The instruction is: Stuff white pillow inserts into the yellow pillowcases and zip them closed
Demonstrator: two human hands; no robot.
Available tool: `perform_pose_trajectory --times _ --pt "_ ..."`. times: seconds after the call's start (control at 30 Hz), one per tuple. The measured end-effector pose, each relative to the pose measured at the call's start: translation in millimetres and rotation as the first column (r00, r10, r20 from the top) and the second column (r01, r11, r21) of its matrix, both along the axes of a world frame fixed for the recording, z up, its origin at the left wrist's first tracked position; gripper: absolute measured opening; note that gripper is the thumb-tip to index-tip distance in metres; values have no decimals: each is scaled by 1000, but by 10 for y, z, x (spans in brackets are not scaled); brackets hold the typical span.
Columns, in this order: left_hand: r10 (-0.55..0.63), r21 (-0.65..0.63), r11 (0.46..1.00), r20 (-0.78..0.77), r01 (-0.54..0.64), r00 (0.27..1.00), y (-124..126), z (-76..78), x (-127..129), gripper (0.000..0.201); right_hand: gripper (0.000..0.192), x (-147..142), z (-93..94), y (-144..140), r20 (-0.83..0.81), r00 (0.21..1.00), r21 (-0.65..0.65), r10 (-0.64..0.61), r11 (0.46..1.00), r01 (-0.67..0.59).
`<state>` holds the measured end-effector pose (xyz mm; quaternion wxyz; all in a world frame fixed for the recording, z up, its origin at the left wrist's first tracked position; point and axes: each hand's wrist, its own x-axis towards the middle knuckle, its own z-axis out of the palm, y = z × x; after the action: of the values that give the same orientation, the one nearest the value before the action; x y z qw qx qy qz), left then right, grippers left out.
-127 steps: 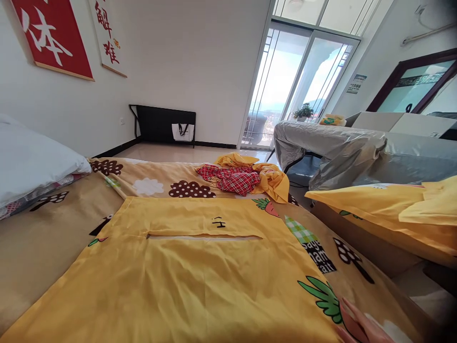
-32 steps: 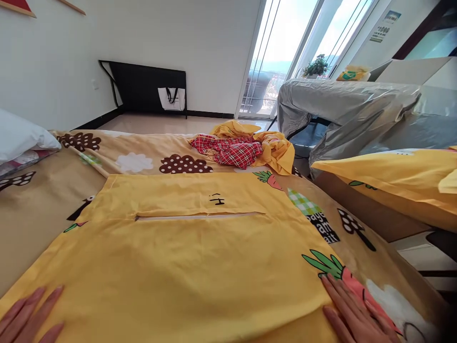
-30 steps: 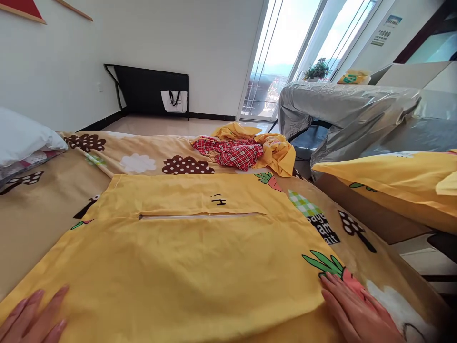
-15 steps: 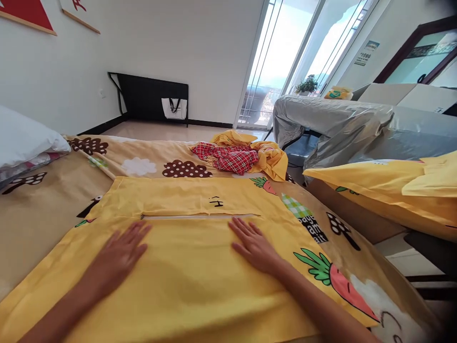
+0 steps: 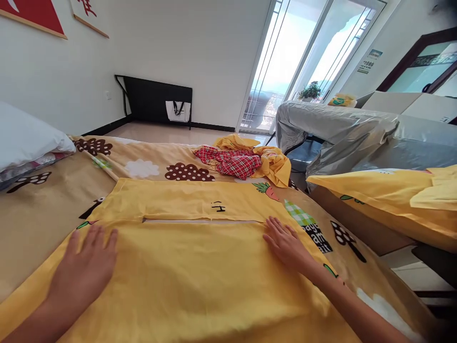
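Note:
A yellow fabric cover, printed with carrots and probably a pillowcase or cushion cover, lies spread flat in front of me. Across its upper part runs a zipper, which looks shut for most of its length. My left hand is over the cover's left side, palm down with fingers spread, slightly blurred. On the right side, below the zipper's right end, my right hand rests flat on the cloth with fingers stretched out. Neither hand grips anything.
The cover lies on a patterned bed sheet. Beyond it is a heap of red plaid cloth and yellow cloth. A white pillow is at left; another yellow fabric piece sits at right, near a plastic-wrapped piece of furniture.
My hands have moved apart across the cover, the left toward its left edge and the right toward its right edge. The view has shifted slightly.

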<state>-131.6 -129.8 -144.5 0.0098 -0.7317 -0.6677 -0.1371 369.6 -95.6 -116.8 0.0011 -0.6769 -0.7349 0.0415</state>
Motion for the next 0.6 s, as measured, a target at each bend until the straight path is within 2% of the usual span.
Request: perform_pose_trajectory --times 0.03,0.07,0.1,0.13,0.2,0.27,0.33,0.4,0.47,0.6 --pt "-40 -50 998 -79 36 996 147 144 306 65 67 -265 63 125 -30 997 5 71 997 -71" --pt "-142 -167 978 -101 124 985 321 268 615 63 65 -552 106 258 -50 990 15 135 991 -134" --pt "-198 -197 964 -87 178 976 510 361 909 60 61 -847 128 394 -85 973 10 213 977 -213" --pt "-218 -199 960 -79 199 973 704 415 1170 58 59 -1131 129 527 -191 938 -19 290 954 -299" --pt "-232 -194 957 -64 216 971 1067 406 1544 55 56 -1605 83 773 -241 909 -30 340 934 -357" --pt "-205 -211 959 -48 191 978 1352 288 1683 52 53 -1869 -1 988 -259 891 -26 372 920 -391" --pt "-153 -229 963 -36 141 988 1548 146 1606 50 52 -1898 -89 1178 -256 894 -24 367 922 -385" --pt "-85 -235 969 -32 75 996 1673 50 1376 51 55 -1738 -162 1350 -236 916 -24 324 940 -339" --pt "-11 -238 971 -32 3 999 1745 23 1063 54 59 -1460 -211 1498 -208 941 -19 265 961 -275" --pt "109 -225 968 -34 -113 994 1771 92 374 65 64 -722 -255 1672 -145 983 -16 114 993 -118"
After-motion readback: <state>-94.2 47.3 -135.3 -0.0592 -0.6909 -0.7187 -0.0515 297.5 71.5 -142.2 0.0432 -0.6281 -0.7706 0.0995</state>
